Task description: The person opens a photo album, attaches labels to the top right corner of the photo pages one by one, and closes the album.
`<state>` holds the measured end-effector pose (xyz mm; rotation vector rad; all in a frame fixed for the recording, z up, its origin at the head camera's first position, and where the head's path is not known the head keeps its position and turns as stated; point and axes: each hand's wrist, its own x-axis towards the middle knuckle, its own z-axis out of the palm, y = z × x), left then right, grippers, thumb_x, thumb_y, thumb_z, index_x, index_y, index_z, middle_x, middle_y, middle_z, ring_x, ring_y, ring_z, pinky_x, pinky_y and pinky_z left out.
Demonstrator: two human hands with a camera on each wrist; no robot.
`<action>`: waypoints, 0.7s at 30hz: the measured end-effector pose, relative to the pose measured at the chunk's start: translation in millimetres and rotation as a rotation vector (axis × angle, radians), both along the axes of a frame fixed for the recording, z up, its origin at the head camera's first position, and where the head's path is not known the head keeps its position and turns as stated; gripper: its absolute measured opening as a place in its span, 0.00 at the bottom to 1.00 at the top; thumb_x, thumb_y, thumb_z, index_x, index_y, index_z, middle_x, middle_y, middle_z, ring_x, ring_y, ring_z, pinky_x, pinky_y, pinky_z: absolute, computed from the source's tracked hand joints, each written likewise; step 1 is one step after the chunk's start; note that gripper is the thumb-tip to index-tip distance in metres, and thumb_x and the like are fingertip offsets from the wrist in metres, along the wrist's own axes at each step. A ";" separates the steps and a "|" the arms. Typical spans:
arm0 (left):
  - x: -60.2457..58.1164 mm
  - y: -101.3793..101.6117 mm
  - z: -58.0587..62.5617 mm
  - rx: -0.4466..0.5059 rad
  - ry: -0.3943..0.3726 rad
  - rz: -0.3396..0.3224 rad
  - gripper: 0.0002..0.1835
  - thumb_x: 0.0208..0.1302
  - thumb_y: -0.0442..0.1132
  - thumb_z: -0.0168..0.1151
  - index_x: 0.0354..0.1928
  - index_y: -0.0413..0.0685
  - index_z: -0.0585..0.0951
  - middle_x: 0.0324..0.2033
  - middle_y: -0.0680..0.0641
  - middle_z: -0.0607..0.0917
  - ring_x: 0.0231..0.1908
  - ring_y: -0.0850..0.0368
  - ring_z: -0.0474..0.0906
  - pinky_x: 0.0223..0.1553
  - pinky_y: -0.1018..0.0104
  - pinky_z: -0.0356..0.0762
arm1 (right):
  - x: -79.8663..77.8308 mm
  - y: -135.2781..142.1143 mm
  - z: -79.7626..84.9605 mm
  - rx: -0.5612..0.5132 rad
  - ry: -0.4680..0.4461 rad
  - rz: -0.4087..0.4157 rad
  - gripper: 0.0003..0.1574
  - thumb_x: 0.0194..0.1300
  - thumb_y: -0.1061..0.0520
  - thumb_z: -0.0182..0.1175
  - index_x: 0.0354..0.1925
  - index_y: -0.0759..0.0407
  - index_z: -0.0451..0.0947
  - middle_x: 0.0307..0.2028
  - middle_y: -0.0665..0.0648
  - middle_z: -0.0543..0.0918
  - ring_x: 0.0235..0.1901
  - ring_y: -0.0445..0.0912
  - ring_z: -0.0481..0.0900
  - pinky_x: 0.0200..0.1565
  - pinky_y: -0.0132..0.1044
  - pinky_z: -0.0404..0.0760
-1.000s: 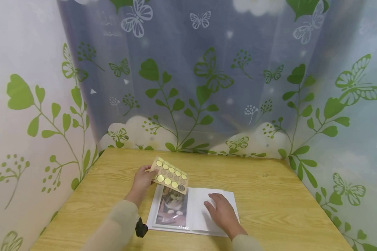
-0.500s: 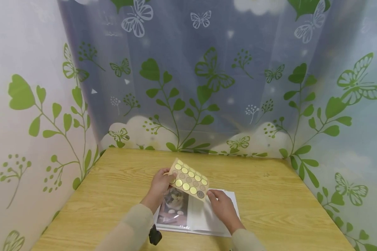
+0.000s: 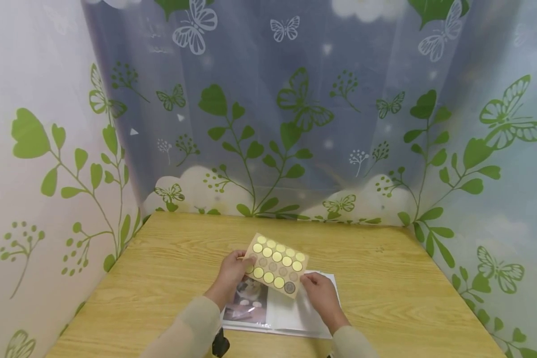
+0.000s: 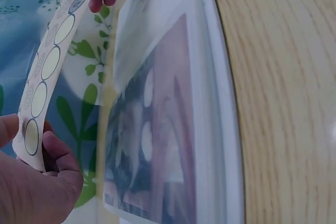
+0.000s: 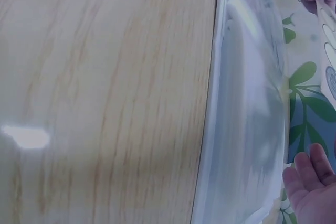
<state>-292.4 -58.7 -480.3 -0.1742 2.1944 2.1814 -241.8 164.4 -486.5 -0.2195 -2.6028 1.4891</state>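
Note:
A tan sheet of round yellow stickers (image 3: 273, 267), in rows with one grey round at a corner, is held tilted above an opened photo album (image 3: 295, 315). My left hand (image 3: 230, 276) grips its left edge, thumb on the front, as the left wrist view also shows. At the sheet's right edge, my right hand (image 3: 323, 298) pinches it with the fingertips; the right wrist view cuts off the thumb, and its other fingers (image 5: 310, 174) are loosely bent. The album's left page bears a photo (image 4: 152, 129) of a cat under clear plastic; its right page is white. The sheet hides the album's upper part.
The album lies on a wood-grain table (image 3: 376, 278). A patterned curtain (image 3: 268, 124) with leaves and butterflies closes off the back and both sides. Something black (image 3: 221, 343) sits by my left sleeve.
My left hand has brought the sticker sheet rightward and slightly lower over the album. My right hand has lifted off the white page and come to the sheet's right edge.

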 end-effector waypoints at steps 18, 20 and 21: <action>12.2 17.2 -3.4 0.369 -0.012 -0.092 0.29 0.65 0.33 0.64 0.66 0.36 0.66 0.34 0.45 0.86 0.35 0.55 0.82 0.42 0.63 0.78 | 2.0 -1.5 8.6 -0.236 -0.032 -0.136 0.24 0.77 0.50 0.48 0.53 0.70 0.76 0.54 0.68 0.79 0.53 0.59 0.75 0.53 0.54 0.76; 12.5 18.3 -4.0 0.382 -0.011 -0.083 0.33 0.65 0.33 0.64 0.69 0.35 0.63 0.34 0.45 0.86 0.35 0.55 0.82 0.42 0.63 0.78 | 1.9 -2.4 8.0 -0.239 -0.030 -0.142 0.25 0.77 0.49 0.49 0.55 0.70 0.76 0.54 0.68 0.79 0.54 0.60 0.75 0.54 0.55 0.76; 13.1 19.0 -4.0 0.381 -0.011 -0.081 0.33 0.65 0.33 0.64 0.69 0.35 0.63 0.35 0.44 0.86 0.35 0.55 0.82 0.42 0.63 0.77 | 1.8 -3.0 7.7 -0.241 -0.026 -0.146 0.25 0.77 0.50 0.49 0.55 0.70 0.76 0.55 0.69 0.78 0.55 0.61 0.75 0.55 0.56 0.76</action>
